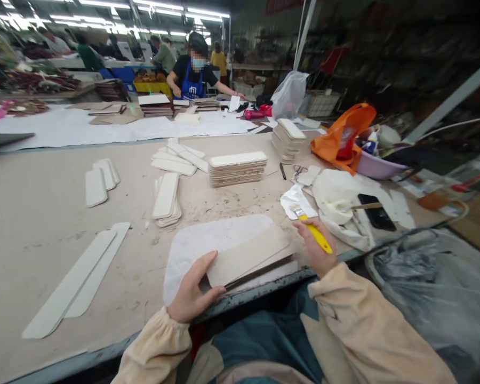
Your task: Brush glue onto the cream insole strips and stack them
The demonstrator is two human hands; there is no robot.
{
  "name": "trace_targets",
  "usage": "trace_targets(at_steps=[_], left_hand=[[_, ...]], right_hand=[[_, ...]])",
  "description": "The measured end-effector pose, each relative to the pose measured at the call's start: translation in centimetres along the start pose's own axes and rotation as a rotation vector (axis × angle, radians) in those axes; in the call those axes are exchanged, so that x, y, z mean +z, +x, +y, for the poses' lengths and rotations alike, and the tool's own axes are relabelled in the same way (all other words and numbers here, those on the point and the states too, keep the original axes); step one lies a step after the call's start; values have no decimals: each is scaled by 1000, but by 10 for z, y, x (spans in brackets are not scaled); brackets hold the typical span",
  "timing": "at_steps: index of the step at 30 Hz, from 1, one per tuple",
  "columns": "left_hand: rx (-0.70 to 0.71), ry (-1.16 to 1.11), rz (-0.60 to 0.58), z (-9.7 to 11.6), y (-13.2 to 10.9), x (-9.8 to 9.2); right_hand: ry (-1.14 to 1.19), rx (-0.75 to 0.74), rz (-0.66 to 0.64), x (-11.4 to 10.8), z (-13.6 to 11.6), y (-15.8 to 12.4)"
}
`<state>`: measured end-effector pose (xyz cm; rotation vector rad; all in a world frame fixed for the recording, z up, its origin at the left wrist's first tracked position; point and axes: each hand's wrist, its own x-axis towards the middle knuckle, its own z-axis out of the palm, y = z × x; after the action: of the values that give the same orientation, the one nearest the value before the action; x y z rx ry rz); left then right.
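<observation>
Left hand (195,285) low, thumb (213,295) spread wide; right hand (320,248) curled in grip, forearms (356,309) apart

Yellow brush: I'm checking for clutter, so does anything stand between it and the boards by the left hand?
Nothing visible except fingers of the right hand holding the yellow brush; just tabletop shows from there to the boards.

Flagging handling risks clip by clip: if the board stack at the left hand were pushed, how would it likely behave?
The board stack would probably slide apart rather than move as one block, since its edges are fanned out, not aligned. Its pieces look fairly stiff, lying flat with straight edges. A single one is probably light, being thin.
</observation>
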<state>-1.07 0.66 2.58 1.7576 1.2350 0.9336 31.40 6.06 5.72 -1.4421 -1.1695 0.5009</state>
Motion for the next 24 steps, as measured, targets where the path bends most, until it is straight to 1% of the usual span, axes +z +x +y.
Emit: trace_targets(at_steps=[3, 6, 9, 11, 13, 15, 17, 19, 21, 24], left_hand=[[32, -7, -5, -4, 0, 1], [54, -8, -19, -5, 1, 1], [61, -22, -37, -3, 2, 0], [62, -30, -40, 0, 2, -1], [62, -24, -30, 1, 2, -2], [61, -18, -8, 0, 1, -1], [78, -13, 13, -5, 0, 0], [120, 2, 21, -12, 0, 3], [153, 27, 16, -19, -1, 5], [146, 34, 5, -24, -1, 7]], right_hand=[[-48, 33, 6, 11, 10, -3], [-38, 30, -39, 25, 17, -12], [-41, 33, -32, 32, 19, -19], [-63, 24, 22, 29, 18, -18], [-64, -4, 61, 23, 14, -17], [10, -21, 43, 14, 6, -19], [171, -7, -42, 7, -7, -26], [343, 39, -157, 6, -22, -38], [444, 119, -276, 11, -36, -53], [463, 238, -466, 30, -51, -72]])
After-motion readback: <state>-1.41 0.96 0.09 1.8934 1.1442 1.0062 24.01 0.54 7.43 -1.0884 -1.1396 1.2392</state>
